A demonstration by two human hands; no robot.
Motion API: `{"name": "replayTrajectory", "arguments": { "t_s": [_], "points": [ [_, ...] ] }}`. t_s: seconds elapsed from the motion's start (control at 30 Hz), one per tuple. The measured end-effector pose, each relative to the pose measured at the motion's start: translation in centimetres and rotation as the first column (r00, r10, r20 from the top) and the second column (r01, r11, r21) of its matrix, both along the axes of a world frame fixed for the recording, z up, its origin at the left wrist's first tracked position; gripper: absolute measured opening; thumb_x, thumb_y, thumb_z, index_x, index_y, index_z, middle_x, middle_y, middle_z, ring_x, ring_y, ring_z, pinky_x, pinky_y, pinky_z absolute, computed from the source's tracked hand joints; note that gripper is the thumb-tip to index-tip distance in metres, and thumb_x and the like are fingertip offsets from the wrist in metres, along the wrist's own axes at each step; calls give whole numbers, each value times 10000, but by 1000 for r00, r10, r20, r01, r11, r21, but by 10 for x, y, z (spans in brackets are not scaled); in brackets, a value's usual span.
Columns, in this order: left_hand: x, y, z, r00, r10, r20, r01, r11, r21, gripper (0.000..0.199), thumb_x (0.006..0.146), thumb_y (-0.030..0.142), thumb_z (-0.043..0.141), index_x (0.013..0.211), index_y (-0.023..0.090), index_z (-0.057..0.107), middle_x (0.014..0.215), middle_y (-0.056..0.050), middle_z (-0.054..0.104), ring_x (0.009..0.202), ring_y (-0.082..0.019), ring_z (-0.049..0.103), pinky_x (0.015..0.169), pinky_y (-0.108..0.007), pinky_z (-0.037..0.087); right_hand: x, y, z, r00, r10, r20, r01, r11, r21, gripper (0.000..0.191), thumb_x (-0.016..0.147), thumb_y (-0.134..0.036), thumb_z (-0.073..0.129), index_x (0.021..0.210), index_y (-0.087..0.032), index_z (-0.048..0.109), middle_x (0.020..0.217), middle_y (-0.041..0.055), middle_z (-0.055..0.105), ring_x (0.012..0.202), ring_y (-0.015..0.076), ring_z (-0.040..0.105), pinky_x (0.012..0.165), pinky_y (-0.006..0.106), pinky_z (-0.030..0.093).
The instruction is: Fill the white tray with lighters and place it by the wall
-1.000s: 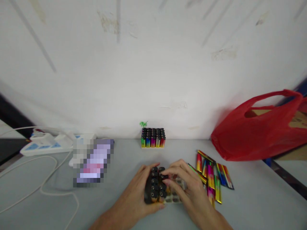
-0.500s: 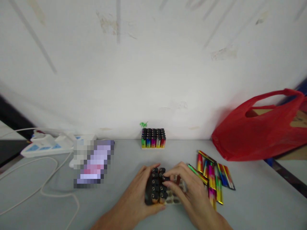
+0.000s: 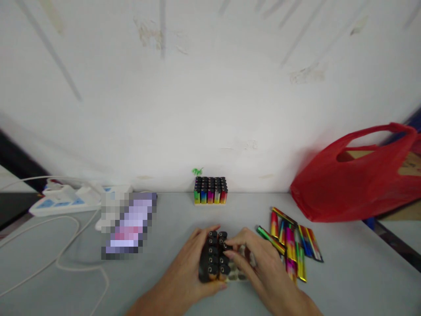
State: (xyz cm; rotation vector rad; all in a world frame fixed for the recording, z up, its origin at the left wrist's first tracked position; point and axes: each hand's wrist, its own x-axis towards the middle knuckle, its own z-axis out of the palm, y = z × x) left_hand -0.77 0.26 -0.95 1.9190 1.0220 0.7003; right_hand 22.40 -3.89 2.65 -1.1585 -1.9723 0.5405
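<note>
In front of me stands a pale tray with rows of holes. Two columns of black-topped lighters fill its left side, standing upright. My left hand wraps round the left side of the tray and lighters, thumb at the near edge and fingers at the far edge. With thumb and forefinger, my right hand pinches the black top of one lighter in the second column. That hand partly covers the open holes on the right. Loose shiny, multicoloured lighters lie in a pile just right of it.
A full block of upright lighters stands against the wall. At the right sits a red plastic bag near a cardboard box. On the left are a phone with a blurred screen, a white power strip and loose white cables.
The lighter under my right fingertips sits very slightly nearer to me, and the right hand has shifted a little with it. My left hand keeps its hold on the tray.
</note>
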Motion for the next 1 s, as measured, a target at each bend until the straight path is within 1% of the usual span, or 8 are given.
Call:
{"name": "replayTrajectory", "arguments": {
  "t_s": [0.2, 0.3, 0.37, 0.53, 0.67, 0.73, 0.83, 1.0],
  "points": [
    [-2, -1, -5, 1000, 8, 2, -8, 1000, 24, 1038, 696, 177, 969, 1602, 323, 483, 1544, -115, 609, 1438, -396, 582, 1249, -552, 461, 1, -3, -1, 995, 42, 93, -48, 997, 62, 193, 1175, -281, 513, 1277, -298, 676, 1050, 26, 771, 954, 210, 755, 850, 333, 492],
    [-1, 0, -5, 1000, 1, 8, -1, 1000, 14, 1036, 704, 176, 971, 1603, 335, 481, 1567, -110, 595, 1456, -393, 567, 1263, -550, 443, 2, -2, -4, 993, -69, 93, 60, 993, 100, 186, 1168, -293, 511, 1286, -292, 655, 1032, 27, 771, 903, 210, 751, 824, 335, 494],
    [-1, 0, -5, 1000, 6, 12, -6, 1000, 1, 1056, 698, 172, 975, 1611, 339, 472, 1557, -114, 596, 1449, -397, 571, 1264, -562, 436, 3, 1, -5, 966, -232, 113, 219, 969, 115, 145, 1146, -300, 529, 1206, -268, 657, 935, 26, 743, 801, 217, 723, 760, 344, 477],
    [-1, -2, -2, 1000, 12, -3, -12, 1000, -23, 1081, 694, 144, 967, 1623, 349, 453, 1529, -109, 596, 1438, -391, 574, 1263, -570, 432, 16, 14, -4, 681, -627, 378, 588, 776, 227, 69, 983, -293, 659, 962, -243, 617, 864, 66, 665, 676, 251, 631, 616, 353, 303],
    [-1, -3, 0, 1000, 9, -7, -9, 999, -32, 1086, 694, 158, 975, 1630, 332, 452, 1534, -111, 596, 1437, -389, 576, 1267, -555, 428, 26, 18, -5, 454, -660, 599, 659, 701, 273, 135, 936, -324, 686, 882, -228, 608, 918, 137, 639, 812, 324, 669, 603, 343, 282],
    [-1, -3, 1, 1000, 10, -5, -11, 999, -33, 1079, 701, 169, 976, 1631, 328, 452, 1535, -112, 594, 1439, -384, 573, 1268, -548, 426, 30, 18, -7, 407, -627, 664, 663, 703, 258, 150, 946, -340, 679, 890, -207, 635, 959, 168, 640, 891, 370, 687, 621, 360, 357],
    [-2, -3, 0, 1000, 9, 7, -9, 1000, -29, 1067, 709, 177, 970, 1631, 327, 453, 1529, -112, 596, 1430, -380, 580, 1260, -538, 433, 33, 20, -13, 466, -566, 680, 620, 757, 206, 143, 995, -314, 653, 914, -197, 648, 990, 169, 641, 964, 390, 692, 721, 423, 484],
    [-2, -2, -4, 1000, 13, 6, -13, 1000, -21, 1071, 697, 165, 973, 1622, 342, 462, 1523, -97, 607, 1431, -377, 580, 1261, -526, 432, 36, 29, -21, 731, -479, 486, 466, 871, 157, 93, 1029, -259, 672, 956, -220, 631, 1037, 140, 656, 1048, 375, 657, 926, 496, 523]
  ]
}}
